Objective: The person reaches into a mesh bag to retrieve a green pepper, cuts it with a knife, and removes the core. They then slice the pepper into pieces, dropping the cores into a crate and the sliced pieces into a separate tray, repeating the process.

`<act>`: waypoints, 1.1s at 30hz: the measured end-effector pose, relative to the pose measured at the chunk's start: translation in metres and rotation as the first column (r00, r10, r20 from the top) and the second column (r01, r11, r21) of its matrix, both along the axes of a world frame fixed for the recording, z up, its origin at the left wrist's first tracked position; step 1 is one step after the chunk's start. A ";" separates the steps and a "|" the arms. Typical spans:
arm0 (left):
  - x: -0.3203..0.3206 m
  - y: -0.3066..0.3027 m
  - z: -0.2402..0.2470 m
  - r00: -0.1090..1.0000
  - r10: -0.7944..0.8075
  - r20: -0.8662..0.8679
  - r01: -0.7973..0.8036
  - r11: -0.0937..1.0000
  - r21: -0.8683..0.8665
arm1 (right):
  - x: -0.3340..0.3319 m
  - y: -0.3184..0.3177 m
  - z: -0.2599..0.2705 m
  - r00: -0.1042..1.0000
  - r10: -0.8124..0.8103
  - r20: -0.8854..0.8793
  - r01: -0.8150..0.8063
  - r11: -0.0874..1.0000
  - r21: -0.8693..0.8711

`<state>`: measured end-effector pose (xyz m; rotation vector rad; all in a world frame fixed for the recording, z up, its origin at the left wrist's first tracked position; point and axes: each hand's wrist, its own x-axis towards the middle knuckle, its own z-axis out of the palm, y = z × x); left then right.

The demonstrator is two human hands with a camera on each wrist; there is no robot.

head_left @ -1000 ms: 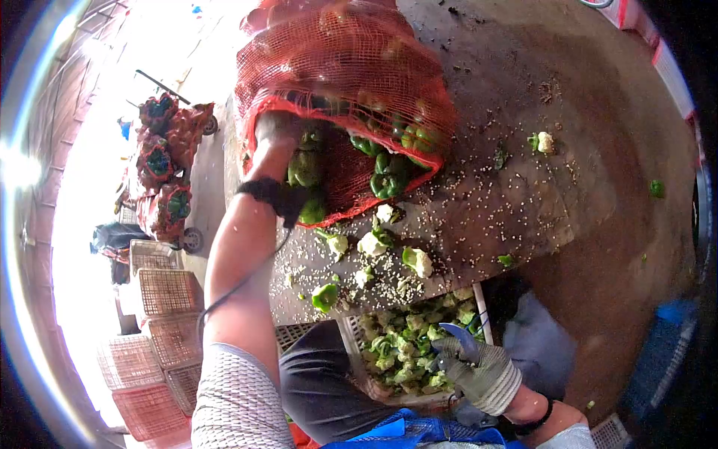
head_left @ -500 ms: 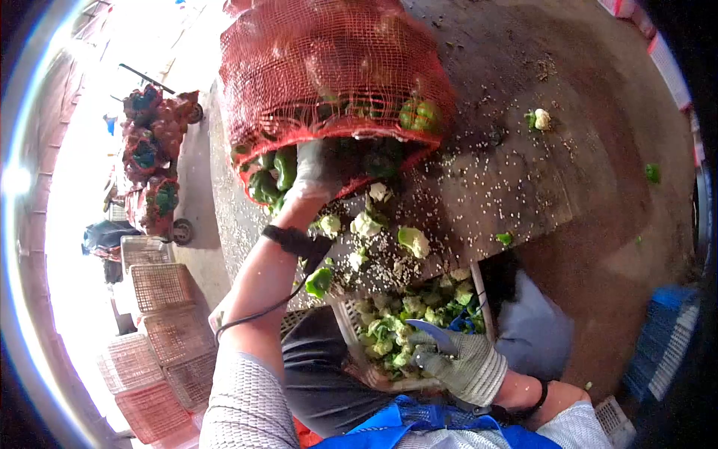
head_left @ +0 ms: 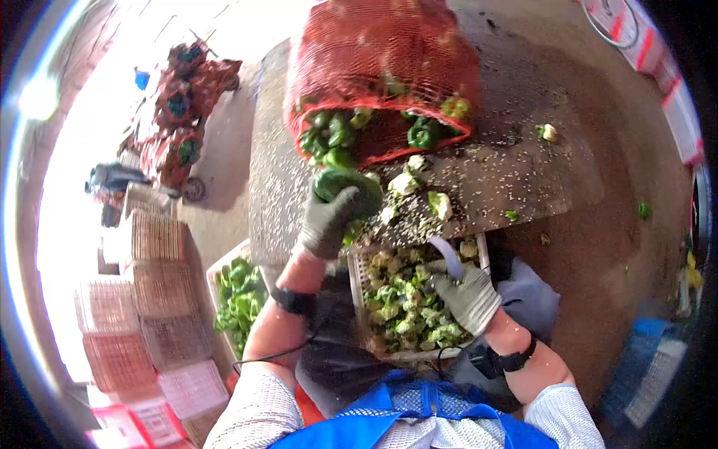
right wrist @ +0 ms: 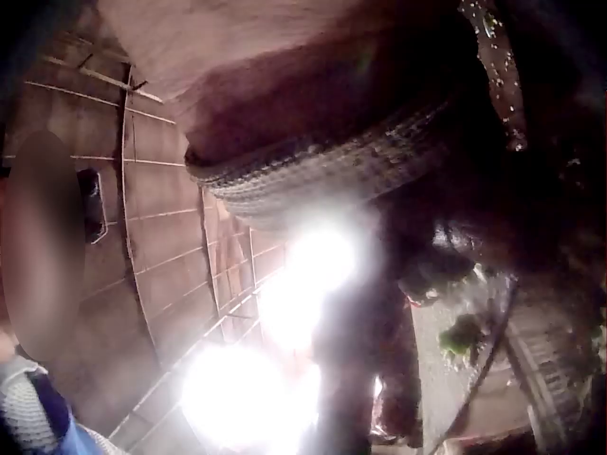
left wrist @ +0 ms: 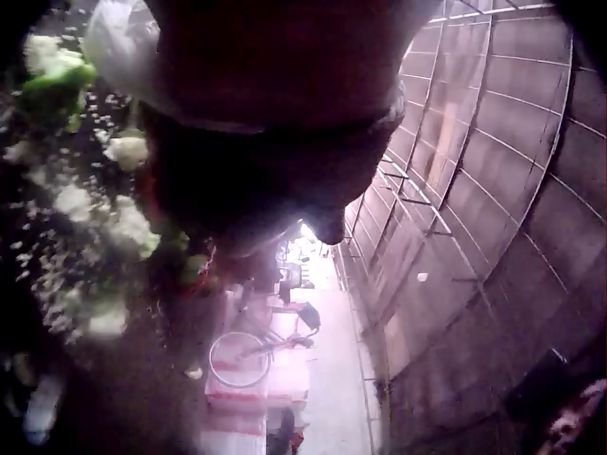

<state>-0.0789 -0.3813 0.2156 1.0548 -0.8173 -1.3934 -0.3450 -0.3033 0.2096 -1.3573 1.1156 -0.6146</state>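
Observation:
In the head view my gloved left hand grips a green bell pepper over the table's near edge, just below the mouth of a red mesh sack. More peppers show inside the opening. My gloved right hand holds a knife with a curved blade pointing up, above a crate of pale seed cores and green scraps. Several cut pepper cores lie on the table between the hands. Both wrist views are dark, and each hand's fingers are hidden there.
Loose seeds are scattered over the grey table. A second crate of green pepper pieces stands at the lower left. Stacked crates and a cart of red sacks are farther left. A blue crate sits at the right.
My left hand has come out of the sack and back toward me with a pepper. My right hand still holds the knife over the crate. The head view has shifted.

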 end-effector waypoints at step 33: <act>0.015 0.101 0.020 0.750 0.445 0.490 -0.198 0.857 -0.475 | 0.194 -0.004 -0.053 0.954 -0.027 -0.297 -0.136 0.848 -0.513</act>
